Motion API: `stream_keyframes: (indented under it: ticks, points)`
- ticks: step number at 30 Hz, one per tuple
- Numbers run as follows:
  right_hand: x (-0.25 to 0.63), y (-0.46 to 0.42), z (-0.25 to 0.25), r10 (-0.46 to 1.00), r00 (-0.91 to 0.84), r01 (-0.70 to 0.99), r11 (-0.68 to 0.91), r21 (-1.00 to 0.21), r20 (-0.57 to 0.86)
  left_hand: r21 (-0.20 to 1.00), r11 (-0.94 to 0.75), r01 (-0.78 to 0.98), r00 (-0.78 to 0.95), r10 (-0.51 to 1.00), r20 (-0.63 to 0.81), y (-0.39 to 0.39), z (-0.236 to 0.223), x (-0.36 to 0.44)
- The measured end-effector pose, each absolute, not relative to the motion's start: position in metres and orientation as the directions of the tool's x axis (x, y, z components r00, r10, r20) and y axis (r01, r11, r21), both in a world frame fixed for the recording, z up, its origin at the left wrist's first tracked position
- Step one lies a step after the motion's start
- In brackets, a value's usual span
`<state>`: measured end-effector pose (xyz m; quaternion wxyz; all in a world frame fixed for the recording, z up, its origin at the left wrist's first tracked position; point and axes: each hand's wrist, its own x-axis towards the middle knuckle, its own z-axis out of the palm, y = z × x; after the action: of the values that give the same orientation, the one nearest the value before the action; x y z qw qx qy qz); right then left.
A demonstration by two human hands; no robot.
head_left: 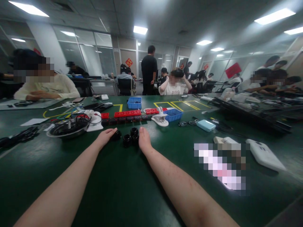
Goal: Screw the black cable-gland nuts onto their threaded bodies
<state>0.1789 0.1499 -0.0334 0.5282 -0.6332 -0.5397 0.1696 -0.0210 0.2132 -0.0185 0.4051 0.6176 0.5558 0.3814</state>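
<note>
Several glossy black, round, hollow-looking parts stand on the green table. My left hand [107,137] reaches in from the left, its fingers together against one black round part [116,135], which it seems to grip. To the right of that, a close cluster holds a black part [127,140] in front and another black part [134,131] behind. My right hand [144,140] rests on edge against the cluster's right side, fingers stretched out and partly hidden. A third black part [135,137] touches it or lies right beside it.
Beyond my hands lie a row of red blocks [127,113], a white clamp [161,118], a blue tray [174,114] and another blue tray [134,103]. A metal bowl [68,129] with black items stands left. Glasses [187,123] and a light-blue box [205,125] lie right. People sit across the table.
</note>
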Motion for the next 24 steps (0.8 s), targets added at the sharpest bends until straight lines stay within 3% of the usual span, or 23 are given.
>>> stream_keyframes:
  ticks: [9, 24]
  points:
    - [0.176, 0.149, -0.033, 0.874, 0.322, 0.521, 0.156, -0.839, 0.363, 0.898, -0.091, 0.430, 0.126, 0.991, 0.040, 0.214, -0.018, -0.021]
    - [0.179, 0.152, -0.034, 0.873, 0.322, 0.522, 0.158, -0.838, 0.365, 0.823, 0.039, 0.567, 0.197, 0.964, -0.181, 0.233, 0.002, -0.021]
